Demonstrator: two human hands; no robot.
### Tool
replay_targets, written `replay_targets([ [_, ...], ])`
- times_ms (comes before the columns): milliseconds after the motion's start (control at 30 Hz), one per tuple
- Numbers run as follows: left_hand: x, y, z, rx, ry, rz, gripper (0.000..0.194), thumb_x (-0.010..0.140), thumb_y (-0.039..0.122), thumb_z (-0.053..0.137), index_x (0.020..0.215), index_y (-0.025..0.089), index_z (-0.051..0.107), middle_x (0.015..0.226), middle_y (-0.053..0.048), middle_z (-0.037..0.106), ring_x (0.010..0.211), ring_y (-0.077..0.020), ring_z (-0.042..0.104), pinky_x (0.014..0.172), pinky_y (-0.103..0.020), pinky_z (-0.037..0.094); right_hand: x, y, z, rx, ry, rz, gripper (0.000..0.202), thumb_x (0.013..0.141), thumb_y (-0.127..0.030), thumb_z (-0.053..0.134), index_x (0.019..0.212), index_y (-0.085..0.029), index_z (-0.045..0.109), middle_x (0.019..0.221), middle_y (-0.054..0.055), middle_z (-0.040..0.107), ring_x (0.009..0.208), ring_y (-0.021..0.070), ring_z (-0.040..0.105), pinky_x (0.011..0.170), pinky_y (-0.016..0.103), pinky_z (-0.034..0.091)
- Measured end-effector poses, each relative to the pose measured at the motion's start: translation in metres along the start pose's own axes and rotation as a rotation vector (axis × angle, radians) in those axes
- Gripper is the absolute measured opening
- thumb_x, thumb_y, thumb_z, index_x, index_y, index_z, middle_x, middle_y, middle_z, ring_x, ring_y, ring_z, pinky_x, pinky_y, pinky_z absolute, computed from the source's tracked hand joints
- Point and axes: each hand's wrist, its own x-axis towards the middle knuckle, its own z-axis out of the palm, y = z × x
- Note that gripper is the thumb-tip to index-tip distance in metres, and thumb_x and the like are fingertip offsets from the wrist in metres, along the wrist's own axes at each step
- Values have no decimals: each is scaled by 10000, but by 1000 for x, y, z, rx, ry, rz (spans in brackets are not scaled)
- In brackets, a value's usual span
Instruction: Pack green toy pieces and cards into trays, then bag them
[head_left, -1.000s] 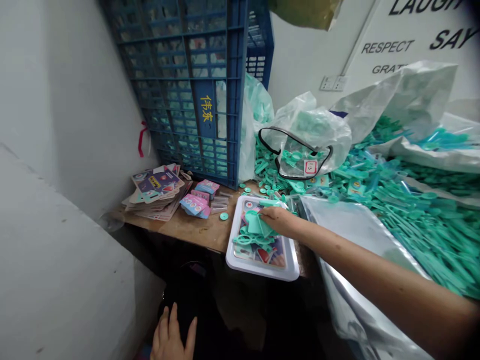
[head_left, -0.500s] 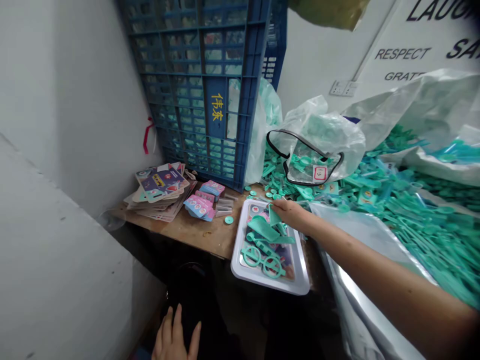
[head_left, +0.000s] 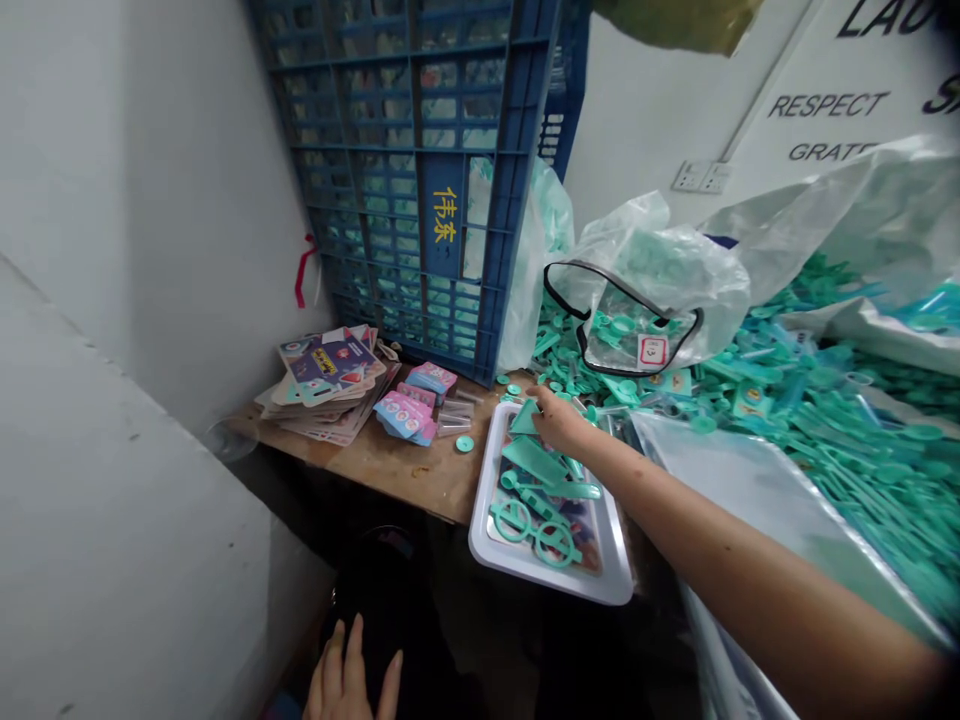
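Note:
At the far end of a white plastic tray [head_left: 480,550], my right hand [head_left: 562,420] is closed on a flat teal plastic piece [head_left: 524,418]. Its fingertips are partly hidden. Inside the tray lie teal toy glasses frames [head_left: 555,543], a teal wedge-shaped piece [head_left: 534,461], several other teal parts and printed cards. My left hand [head_left: 349,675] is low in the view, open with fingers spread, in front of dark clothing and holding nothing.
Left of the tray are a stack of printed cards [head_left: 330,375], pink and blue small boxes [head_left: 406,415], clear tubes [head_left: 455,417] and a teal disc [head_left: 464,444]. A blue crate [head_left: 442,220] stands behind. Teal parts [head_left: 840,440] and a clear bag [head_left: 675,270] fill the right.
My right hand has moved slightly left along the tray's far end, and the teal piece has moved left with it. My left hand stays put. The view has shifted slightly.

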Motion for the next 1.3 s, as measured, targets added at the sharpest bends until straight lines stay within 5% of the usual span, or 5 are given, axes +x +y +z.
replay_targets([
  [233, -1, -4, -1, -4, -14, 35, 700, 865, 588, 261, 1292, 75, 473, 1295, -196, 514, 1146, -336, 507, 920, -475, 468, -8, 12, -6, -154, 14, -104, 317, 865, -183, 483, 1126, -111, 647, 1132, 183, 603, 1080, 289, 550, 949, 381, 388],
  [500, 0, 4, -2, -28, -38, 8, 695, 857, 592, 254, 1287, 93, 476, 1306, -180, 511, 1160, -325, 499, 945, -472, 452, -74, 5, -16, -33, 0, -351, 348, 799, -450, 614, 956, -140, 616, 953, 120, 597, 912, 240, 563, 817, 344, 446],
  [700, 2, 6, -1, -25, -72, 15, 697, 850, 594, 262, 1286, 94, 479, 1304, -185, 516, 1150, -329, 507, 925, -477, 461, -90, 1, -7, -15, -47, -346, 25, 776, -155, 592, 799, -163, 600, 886, 86, 578, 863, 208, 546, 781, 318, 433],
  [867, 2, 7, -5, -24, -113, -10, 715, 847, 608, 255, 1311, 102, 458, 1333, -176, 492, 1177, -332, 483, 955, -488, 445, -92, 9, -24, 142, 10, -360, 86, 808, -162, 555, 725, -185, 557, 824, 58, 561, 807, 185, 545, 755, 302, 437],
  [1300, 4, 15, -15, -38, -175, -38, 746, 847, 635, 226, 1335, 106, 420, 1357, -182, 454, 1219, -344, 439, 968, -513, 430, -213, 41, -71, 115, -158, -340, 147, 876, -238, 490, 747, -248, 561, 752, 45, 599, 679, 174, 570, 596, 289, 472],
])
